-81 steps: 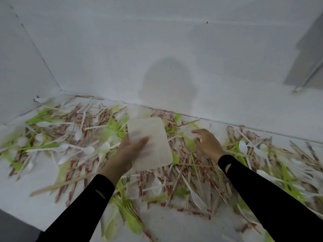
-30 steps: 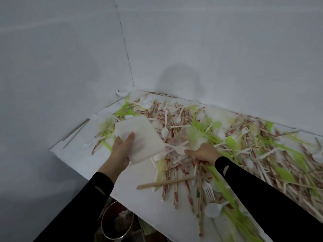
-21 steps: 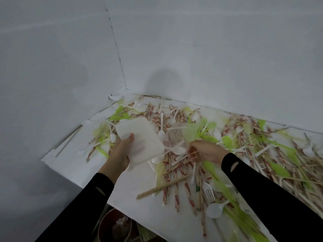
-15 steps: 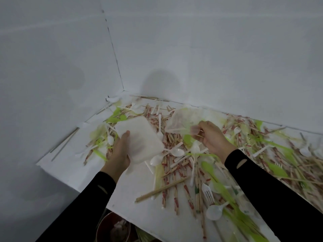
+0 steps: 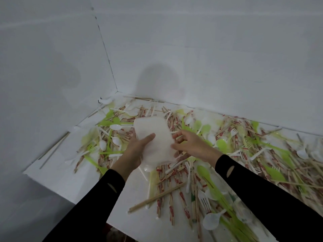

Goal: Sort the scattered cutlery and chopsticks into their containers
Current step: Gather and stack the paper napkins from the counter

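Hands meeting at the white container (image 5: 153, 130), held above the littered table (image 5: 70, 172): our left hand (image 5: 139, 147) grips its near edge, thumb on top; our right hand (image 5: 192, 145) curls its fingers at the right rim (pinching rim or utensil, we cannot tell). Chopsticks (image 5: 155, 198) and green spoons (image 5: 203, 172) lie scattered beneath. Risk, as we judge it: a one-sided grip tips the flimsy container, spilling whatever gets loaded over the near table edge.

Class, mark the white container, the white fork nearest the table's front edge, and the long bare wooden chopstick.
white container (image 5: 152, 125): head view, upper face.
white fork (image 5: 205, 201): head view, its head.
bare chopstick (image 5: 157, 197): head view, mid-shaft.
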`<action>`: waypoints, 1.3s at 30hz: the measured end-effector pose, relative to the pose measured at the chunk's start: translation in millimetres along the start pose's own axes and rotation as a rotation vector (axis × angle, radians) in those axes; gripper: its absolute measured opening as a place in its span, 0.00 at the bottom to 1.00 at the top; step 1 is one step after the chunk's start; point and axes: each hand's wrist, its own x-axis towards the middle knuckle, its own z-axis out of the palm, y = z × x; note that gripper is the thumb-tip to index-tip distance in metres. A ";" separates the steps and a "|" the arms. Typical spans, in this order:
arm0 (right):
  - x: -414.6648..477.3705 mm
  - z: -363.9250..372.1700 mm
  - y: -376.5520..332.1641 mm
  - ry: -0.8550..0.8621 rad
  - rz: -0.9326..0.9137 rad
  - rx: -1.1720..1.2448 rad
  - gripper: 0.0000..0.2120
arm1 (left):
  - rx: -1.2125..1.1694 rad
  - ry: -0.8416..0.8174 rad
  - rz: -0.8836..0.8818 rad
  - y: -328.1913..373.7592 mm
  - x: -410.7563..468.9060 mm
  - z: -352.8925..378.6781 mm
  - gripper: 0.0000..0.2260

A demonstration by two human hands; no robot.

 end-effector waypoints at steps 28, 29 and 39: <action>65.6 -54.0 24.1 0.512 -0.739 -0.743 0.07 | -0.058 0.006 -0.197 -1.8 65.6 9.6 0.28; 57.8 -42.7 16.8 0.416 -0.798 -0.752 0.07 | -0.062 -0.047 -0.186 -1.1 65.0 12.2 0.30; 39.3 0.8 22.8 0.100 -0.825 -0.850 0.14 | 0.016 -0.018 -0.052 6.0 46.3 2.2 0.23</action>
